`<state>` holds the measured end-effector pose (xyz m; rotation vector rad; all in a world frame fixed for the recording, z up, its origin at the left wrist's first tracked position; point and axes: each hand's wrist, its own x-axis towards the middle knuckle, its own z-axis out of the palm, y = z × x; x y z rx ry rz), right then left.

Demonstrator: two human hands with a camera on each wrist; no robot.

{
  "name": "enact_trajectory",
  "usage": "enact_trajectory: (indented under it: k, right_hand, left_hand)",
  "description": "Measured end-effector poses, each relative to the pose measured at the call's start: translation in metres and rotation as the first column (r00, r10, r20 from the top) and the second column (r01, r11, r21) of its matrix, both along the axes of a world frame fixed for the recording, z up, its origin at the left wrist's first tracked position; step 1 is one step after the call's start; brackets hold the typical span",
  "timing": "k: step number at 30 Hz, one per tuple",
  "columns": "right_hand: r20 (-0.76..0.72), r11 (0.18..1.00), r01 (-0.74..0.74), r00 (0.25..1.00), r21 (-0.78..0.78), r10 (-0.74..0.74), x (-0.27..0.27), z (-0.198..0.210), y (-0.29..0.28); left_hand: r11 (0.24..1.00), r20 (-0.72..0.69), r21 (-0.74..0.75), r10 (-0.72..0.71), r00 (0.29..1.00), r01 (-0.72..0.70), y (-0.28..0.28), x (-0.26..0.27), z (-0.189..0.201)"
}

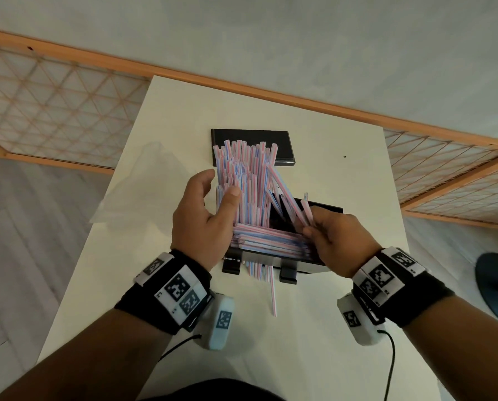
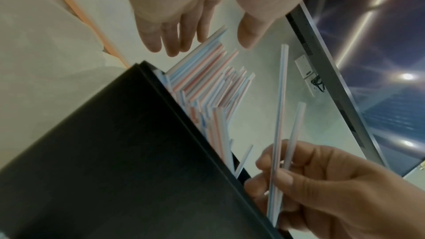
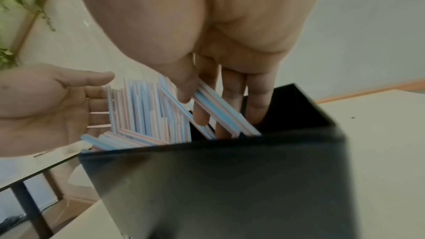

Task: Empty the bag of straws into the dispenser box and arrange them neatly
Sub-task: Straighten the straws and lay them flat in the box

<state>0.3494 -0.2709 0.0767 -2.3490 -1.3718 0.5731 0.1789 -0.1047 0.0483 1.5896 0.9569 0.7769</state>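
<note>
Your left hand (image 1: 204,218), open, props the upright straws (image 1: 242,180) w/ thumb so they don't topple, while your right hand (image 1: 340,235) pinches a few strays to lay into the dispenser box (image 1: 314,263).

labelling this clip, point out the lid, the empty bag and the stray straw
lid (image 1: 282,146), head view, bare right part of its top
bag (image 1: 132,192), head view, middle of the clear plastic
stray straw (image 1: 273,296), head view, mid shaft on the table

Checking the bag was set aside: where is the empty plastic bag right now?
In the head view the empty plastic bag lies on the white table, left of the dispenser box and beyond the left hand, which isn't touching it.
</note>
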Motion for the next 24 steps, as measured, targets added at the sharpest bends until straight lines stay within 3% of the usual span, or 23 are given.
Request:
enact_trajectory:
  k: [3,6,9,11,14,17,19,22,24]
  right_hand:
    - [-0.013,0.998,0.008,1.000,-0.065,-0.009,-0.001,-0.006,-0.003]
    - [-0.032,0.992,-0.056,0.998,-0.111,0.053,-0.010,-0.009,0.002]
    - [-0.068,0.982,-0.093,0.994,-0.167,0.083,-0.019,-0.007,0.012]
    - [-0.057,0.978,-0.088,0.995,-0.191,0.078,-0.021,-0.003,0.019]
    - [-0.050,0.960,-0.068,0.997,-0.272,0.057,-0.013,0.001,0.028]
    - [-0.106,0.932,-0.019,0.994,-0.361,-0.021,-0.004,-0.005,0.040]
    - [-0.153,0.906,-0.014,0.987,-0.424,-0.057,-0.007,-0.007,0.052]
    - [-0.241,0.870,0.004,0.960,-0.492,-0.140,-0.010,-0.012,0.069]
    - [-0.189,0.805,-0.132,0.982,-0.578,0.025,-0.009,-0.011,0.075]
  left_hand:
    - [0.997,0.105,-0.069,0.028,0.994,-0.021,0.002,0.004,0.005]
    - [0.997,0.160,-0.063,-0.043,0.986,0.053,-0.001,0.009,0.015]
    - [0.961,-0.080,0.213,-0.163,0.983,0.177,-0.008,0.016,0.010]
    - [0.937,-0.236,0.253,-0.183,0.954,0.242,-0.011,0.018,-0.002]
    - [0.972,-0.188,0.186,-0.111,0.976,0.146,-0.012,0.011,-0.007]
    - [0.997,-0.089,-0.027,-0.077,0.993,0.075,-0.015,0.007,-0.005]
    - [0.990,-0.122,-0.114,-0.098,0.988,0.084,-0.016,0.009,-0.014]
    - [0.986,-0.153,-0.124,-0.131,0.980,0.112,-0.016,0.011,-0.027]
    - [0.983,-0.133,-0.127,-0.147,0.980,0.131,-0.016,0.011,-0.028]
